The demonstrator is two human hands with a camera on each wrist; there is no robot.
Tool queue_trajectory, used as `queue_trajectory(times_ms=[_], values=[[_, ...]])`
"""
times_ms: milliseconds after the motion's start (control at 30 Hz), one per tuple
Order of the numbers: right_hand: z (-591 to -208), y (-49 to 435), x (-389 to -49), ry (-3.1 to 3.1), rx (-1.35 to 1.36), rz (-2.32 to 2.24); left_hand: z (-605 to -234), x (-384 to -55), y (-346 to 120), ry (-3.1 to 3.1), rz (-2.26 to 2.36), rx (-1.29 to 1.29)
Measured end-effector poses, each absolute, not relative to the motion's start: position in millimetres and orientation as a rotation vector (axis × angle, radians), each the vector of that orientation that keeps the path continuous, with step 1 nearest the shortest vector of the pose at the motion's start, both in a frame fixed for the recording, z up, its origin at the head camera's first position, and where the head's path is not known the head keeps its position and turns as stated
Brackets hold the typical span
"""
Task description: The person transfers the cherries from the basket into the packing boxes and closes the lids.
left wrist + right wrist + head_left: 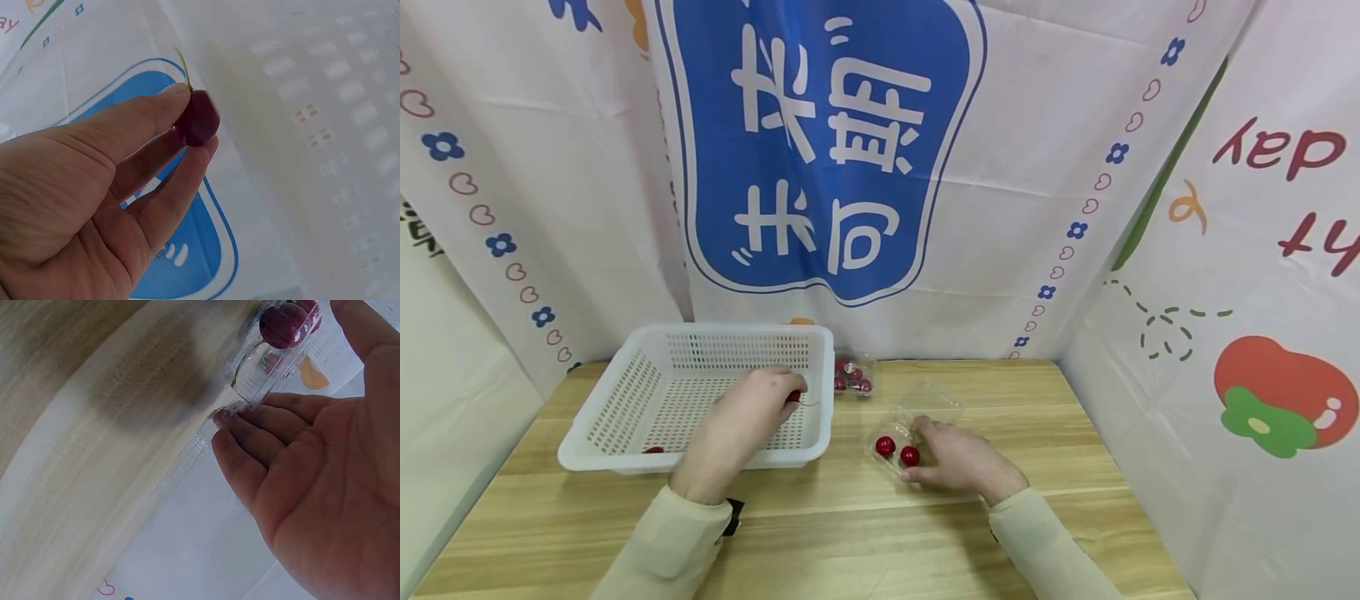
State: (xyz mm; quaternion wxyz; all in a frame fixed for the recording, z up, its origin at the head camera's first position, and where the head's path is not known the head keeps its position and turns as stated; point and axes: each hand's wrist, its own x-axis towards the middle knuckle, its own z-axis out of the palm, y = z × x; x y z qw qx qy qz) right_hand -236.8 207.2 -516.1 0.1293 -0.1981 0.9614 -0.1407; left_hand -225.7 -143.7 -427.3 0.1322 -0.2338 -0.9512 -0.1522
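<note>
My left hand [748,412] pinches a dark red cherry [201,119] by its sides between thumb and fingertips, its thin green stem [182,65] pointing up. In the head view this hand is over the right part of a white plastic basket [826,392]. Another red cherry [653,450] lies in the basket near its front wall. My right hand [961,457] touches a clear plastic box [929,402] on the table, its lid folded back. Its fingers stretch along the hinge side, the thumb apart from them. Two cherries [885,446] show inside this box.
A second clear box [853,387] with several dark red cherries stands just right of the basket, at the back of the wooden table [865,542]. Printed white cloth [1000,208] hangs behind and along both sides.
</note>
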Motion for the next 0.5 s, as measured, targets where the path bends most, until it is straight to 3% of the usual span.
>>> queue_trajectory(times_ms=[500], values=[[-517, 208, -237, 2.797, -0.592, -0.406, -433, -224, -100, -2.743, -0.442, -0.793]])
